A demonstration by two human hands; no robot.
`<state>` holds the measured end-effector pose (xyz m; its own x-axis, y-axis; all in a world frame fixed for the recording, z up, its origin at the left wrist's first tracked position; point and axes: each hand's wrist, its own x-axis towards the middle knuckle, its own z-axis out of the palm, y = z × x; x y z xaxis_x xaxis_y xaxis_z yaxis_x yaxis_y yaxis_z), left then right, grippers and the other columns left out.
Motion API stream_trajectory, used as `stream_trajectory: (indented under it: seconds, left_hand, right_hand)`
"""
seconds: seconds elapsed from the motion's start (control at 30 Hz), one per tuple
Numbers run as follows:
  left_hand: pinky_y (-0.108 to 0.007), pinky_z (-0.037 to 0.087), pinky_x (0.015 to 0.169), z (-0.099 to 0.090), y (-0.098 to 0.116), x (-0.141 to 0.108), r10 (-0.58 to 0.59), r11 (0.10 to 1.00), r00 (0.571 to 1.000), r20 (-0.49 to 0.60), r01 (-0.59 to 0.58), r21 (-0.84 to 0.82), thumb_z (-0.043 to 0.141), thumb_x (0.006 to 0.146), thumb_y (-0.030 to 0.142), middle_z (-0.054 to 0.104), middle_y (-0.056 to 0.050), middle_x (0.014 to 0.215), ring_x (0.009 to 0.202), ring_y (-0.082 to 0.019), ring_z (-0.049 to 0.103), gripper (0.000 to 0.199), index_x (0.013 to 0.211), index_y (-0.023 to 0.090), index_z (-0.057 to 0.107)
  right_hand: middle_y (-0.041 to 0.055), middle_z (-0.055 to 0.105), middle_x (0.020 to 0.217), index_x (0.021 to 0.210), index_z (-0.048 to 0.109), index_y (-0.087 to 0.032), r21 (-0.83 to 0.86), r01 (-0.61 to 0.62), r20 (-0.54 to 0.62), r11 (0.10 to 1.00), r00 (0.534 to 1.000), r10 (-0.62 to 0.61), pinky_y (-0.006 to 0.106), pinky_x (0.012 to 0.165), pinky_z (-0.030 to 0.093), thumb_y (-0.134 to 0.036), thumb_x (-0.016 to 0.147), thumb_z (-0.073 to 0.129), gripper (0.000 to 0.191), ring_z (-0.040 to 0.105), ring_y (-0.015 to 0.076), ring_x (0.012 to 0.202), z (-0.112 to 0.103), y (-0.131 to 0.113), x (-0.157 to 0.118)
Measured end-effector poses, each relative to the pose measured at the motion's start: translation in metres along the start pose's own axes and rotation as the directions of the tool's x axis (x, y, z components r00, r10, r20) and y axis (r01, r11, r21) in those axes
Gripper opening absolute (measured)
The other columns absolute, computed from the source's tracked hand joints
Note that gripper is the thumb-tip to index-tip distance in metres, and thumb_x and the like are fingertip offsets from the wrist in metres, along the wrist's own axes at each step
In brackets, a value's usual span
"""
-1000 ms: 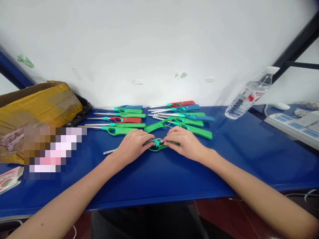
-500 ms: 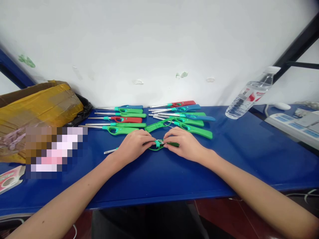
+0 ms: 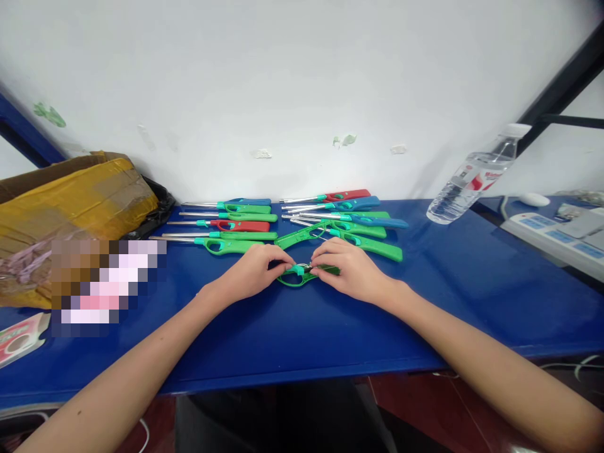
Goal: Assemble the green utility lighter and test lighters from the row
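Observation:
An opened green lighter body lies on the blue table between my hands, with a teal trigger piece and thin wires showing. My left hand pinches at the teal piece from the left. From the right, my right hand has its fingers closed at the wires and inner parts, covering much of the green handle. Just behind lies a separate green half shell. Long-nosed lighters in green, red and blue lie in two groups farther back.
On the left stand a taped cardboard box and a black bag, with a card in front. A water bottle and a white power strip are on the right. A white wall rises behind the table.
My left hand has shifted slightly and more of the lighter's green loop shows. The metal nozzle tip seen beside my left wrist is now hidden. My right hand stays nearly in place.

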<state>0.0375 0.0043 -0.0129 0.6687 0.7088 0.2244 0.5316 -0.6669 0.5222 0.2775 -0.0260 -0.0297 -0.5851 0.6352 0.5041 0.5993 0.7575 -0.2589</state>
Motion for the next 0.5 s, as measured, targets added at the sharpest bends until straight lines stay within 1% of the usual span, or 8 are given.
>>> stream_trajectory:
  seconds: [0.17,0.33,0.5]
  left_hand:
    - [-0.024,0.047,0.066,0.0007,-0.0002,-0.0017,0.054,0.997,0.997,-0.058,-0.052,0.050,0.063,0.088,0.019,0.070,-0.003,0.083,0.072,-0.014,0.063,0.015,0.092,0.021,0.078]
    - [-0.024,0.046,0.067,0.0015,-0.0004,-0.0022,0.061,0.997,0.996,-0.069,-0.057,0.056,0.063,0.089,0.021,0.070,-0.003,0.083,0.073,-0.014,0.063,0.013,0.086,0.019,0.076]
    - [-0.024,0.046,0.066,0.0021,0.0002,-0.0021,0.070,0.997,0.994,-0.087,-0.067,0.044,0.062,0.090,0.022,0.071,-0.002,0.082,0.072,-0.014,0.063,0.014,0.086,0.019,0.075]
  right_hand:
    - [0.0079,0.073,0.095,0.091,0.074,-0.018,0.005,0.004,0.002,1.000,1.000,-0.004,0.038,0.079,0.054,-0.023,0.091,0.063,0.012,0.064,0.0217,0.089,-0.0002,-0.0005,-0.0005]
    - [0.0080,0.073,0.094,0.091,0.073,-0.017,0.003,0.014,-0.009,1.000,1.000,-0.014,0.038,0.079,0.054,-0.023,0.092,0.062,0.013,0.064,0.0216,0.088,-0.0005,-0.0016,0.0001]
    - [0.0078,0.073,0.094,0.091,0.073,-0.017,0.001,0.014,-0.013,1.000,1.000,-0.014,0.038,0.079,0.054,-0.022,0.092,0.061,0.013,0.064,0.0215,0.088,-0.0009,-0.0026,0.0000]
